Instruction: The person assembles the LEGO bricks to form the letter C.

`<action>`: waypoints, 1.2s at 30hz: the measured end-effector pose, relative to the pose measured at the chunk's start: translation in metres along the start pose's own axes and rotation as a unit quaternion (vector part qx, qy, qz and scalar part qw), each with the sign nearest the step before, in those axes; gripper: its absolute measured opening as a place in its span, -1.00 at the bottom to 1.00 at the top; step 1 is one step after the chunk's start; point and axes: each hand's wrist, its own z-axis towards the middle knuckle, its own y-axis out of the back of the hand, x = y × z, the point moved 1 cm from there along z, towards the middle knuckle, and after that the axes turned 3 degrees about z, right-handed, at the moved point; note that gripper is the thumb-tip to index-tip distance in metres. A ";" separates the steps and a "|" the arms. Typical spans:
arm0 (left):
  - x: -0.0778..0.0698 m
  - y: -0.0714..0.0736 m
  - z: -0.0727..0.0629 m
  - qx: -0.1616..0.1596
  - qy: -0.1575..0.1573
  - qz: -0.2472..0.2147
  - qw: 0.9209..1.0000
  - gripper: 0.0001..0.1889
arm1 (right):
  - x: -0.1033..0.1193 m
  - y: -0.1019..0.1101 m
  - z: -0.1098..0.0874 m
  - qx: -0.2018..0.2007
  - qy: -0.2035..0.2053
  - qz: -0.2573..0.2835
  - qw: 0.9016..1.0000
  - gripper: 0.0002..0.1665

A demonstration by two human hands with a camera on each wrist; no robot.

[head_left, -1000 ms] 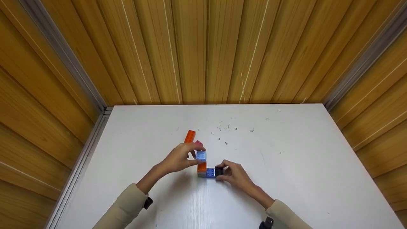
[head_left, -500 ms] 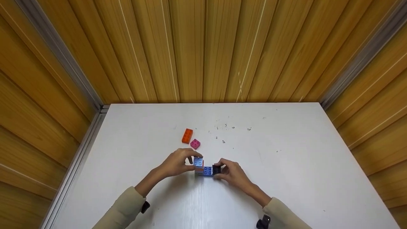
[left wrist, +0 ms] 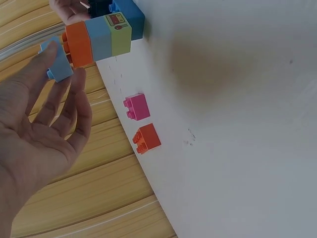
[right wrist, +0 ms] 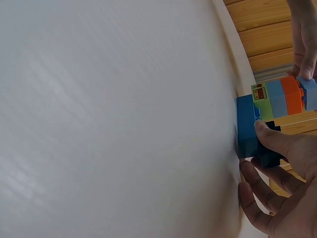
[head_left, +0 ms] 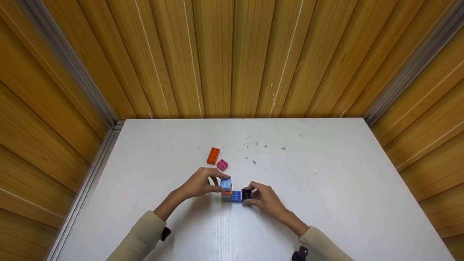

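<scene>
Between thumb and fingertips, my left hand [head_left: 201,184] pinches a light blue brick [left wrist: 61,63]. It sits slightly tilted at the studs of an orange brick [left wrist: 79,43], which tops a small tower. Under the orange come a grey-blue brick [left wrist: 98,39] and a green brick [right wrist: 262,100] with a printed picture. At the bottom lies a longer blue brick [head_left: 236,195] on the table, the tower standing on its left end. A black brick [head_left: 246,194] is on its right end, and my right hand [head_left: 267,198] grips that end with thumb and fingers.
Beyond the tower, a pink brick [head_left: 222,165] and a loose orange brick [head_left: 213,156] lie on the white table [head_left: 326,188]. Small dark marks dot the tabletop behind them. Wood-patterned walls [head_left: 232,58] enclose the back and sides.
My left hand has brought the light blue brick nearer, down over the orange brick, uncovering the pink and loose orange bricks. My right hand keeps its grip on the black brick's end.
</scene>
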 end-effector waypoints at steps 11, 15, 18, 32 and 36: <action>0.008 -0.011 -0.002 -0.007 -0.043 -0.015 0.999 -0.59 | -0.002 0.000 -0.002 -0.006 0.004 -0.005 1.000 -0.63; 0.009 -0.014 -0.004 -0.027 -0.035 -0.006 0.999 -0.58 | -0.003 -0.002 0.000 -0.001 0.008 0.002 1.000 -0.63; 0.009 -0.017 -0.006 -0.038 -0.019 0.011 0.999 -0.58 | -0.004 -0.003 0.000 0.002 0.009 0.006 1.000 -0.63; 0.006 -0.020 -0.002 -0.057 0.047 0.059 0.996 -0.57 | -0.003 -0.002 0.009 0.019 0.010 0.013 1.000 -0.65; 0.008 -0.019 -0.001 -0.070 0.013 0.048 0.996 -0.57 | -0.001 0.003 0.014 0.024 0.008 0.008 1.000 -0.64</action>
